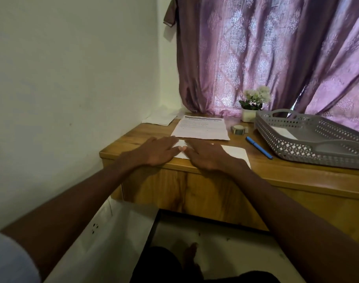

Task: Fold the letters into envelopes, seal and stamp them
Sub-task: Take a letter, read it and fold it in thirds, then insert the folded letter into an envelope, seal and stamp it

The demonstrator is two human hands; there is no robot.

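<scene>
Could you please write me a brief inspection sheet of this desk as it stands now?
Surface: wooden desk, in a corner.
Job's things: white sheet under both hands; printed letter behind it; more papers far left; tape roll; blue pen.
Clutter: grey tray holding paper; flower pot.
Grippers: left hand and right hand flat, pressing the sheet.
Cables: nothing seen.
Surroundings: white wall, purple curtain.

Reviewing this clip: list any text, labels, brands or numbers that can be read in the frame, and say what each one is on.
Printed sheet on the desk behind the hands: a bold heading under a dark band and lines of body text, all too blurred to read.
Tape roll: patterned, no legible text.
Blue pen: no marking can be made out.
Grey basket, the paper under the hands and the papers in the corner: no text visible.
So nothing can be quoted.
</scene>
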